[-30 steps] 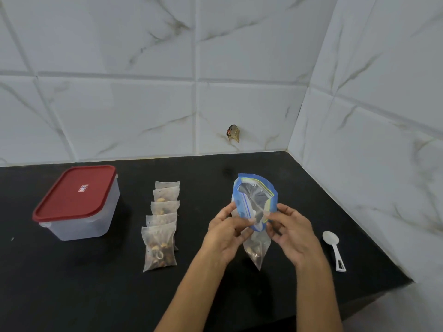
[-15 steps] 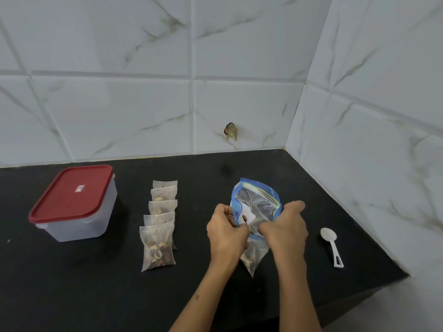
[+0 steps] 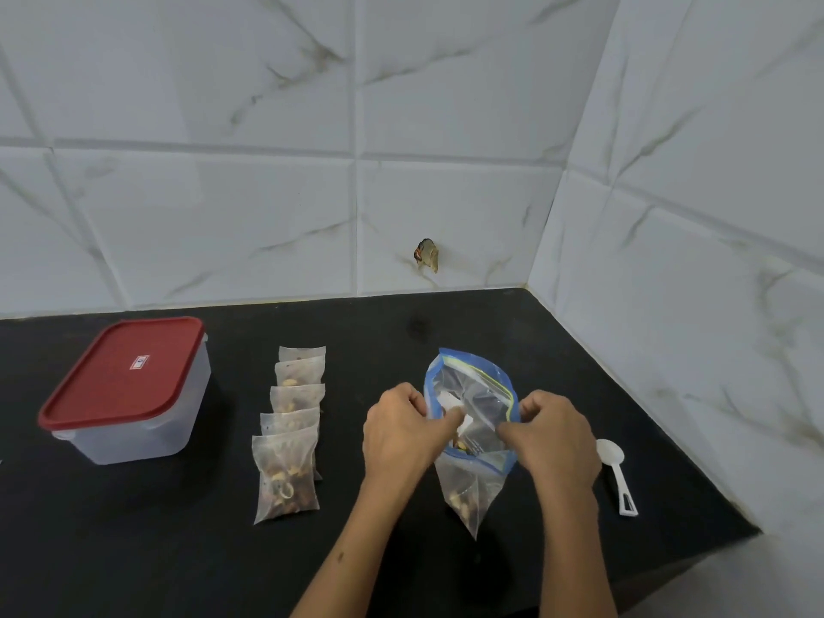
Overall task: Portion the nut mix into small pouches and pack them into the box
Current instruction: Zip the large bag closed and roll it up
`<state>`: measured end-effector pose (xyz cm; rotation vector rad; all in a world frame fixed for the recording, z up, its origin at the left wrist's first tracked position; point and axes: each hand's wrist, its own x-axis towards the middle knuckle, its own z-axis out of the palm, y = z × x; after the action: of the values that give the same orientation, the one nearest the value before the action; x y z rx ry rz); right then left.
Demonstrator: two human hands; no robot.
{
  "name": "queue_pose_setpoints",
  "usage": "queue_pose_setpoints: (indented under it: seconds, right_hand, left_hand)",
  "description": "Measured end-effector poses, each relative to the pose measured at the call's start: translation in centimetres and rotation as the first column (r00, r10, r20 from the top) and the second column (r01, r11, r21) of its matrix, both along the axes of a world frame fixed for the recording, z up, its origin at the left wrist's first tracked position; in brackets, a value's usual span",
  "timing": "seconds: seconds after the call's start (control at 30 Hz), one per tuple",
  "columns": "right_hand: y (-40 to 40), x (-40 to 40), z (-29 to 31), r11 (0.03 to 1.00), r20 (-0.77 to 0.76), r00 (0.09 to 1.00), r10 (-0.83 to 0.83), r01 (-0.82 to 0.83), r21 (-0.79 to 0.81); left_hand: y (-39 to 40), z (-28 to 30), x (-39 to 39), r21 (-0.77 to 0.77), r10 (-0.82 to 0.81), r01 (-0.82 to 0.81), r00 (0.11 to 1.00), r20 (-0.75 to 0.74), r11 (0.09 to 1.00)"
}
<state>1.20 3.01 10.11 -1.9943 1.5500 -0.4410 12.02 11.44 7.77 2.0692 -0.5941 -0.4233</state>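
Gripping the blue-rimmed zip bag [image 3: 479, 396] at its mouth, the left hand [image 3: 401, 432] and right hand [image 3: 555, 437] hold it above the black worktop [image 3: 133, 550], a small nut pouch [image 3: 468, 495] hanging below; 5 filled pouches [image 3: 290, 432] lie in a row beside the red-lidded box [image 3: 129, 390]; a white spoon [image 3: 617, 475] lies right.

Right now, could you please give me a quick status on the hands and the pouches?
Left hand and right hand both grip the zip bag, mouth held open. Filled pouches lined up, box lid on. Spoon idle on the right.
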Motion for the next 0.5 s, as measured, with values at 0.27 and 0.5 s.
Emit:
queue_pose_setpoints:
  seconds: [0.27, 0.5]
  right_hand:
    - [-1.7, -0.5, 0.5, 0.998, 0.005, 0.999, 0.046, -0.047, 0.052]
    - [-2.9, -0.9, 0.3, 0.994, 0.031, 0.999, -0.039, 0.042, -0.105]
  left_hand:
    - [-4.7, 1.4, 4.5, 0.022, 0.008, -0.01, 0.993, 0.117, 1.0]
    - [-7.5, 1.3, 6.2, 0.154, -0.163, 0.137, 0.971, 0.174, 0.979]
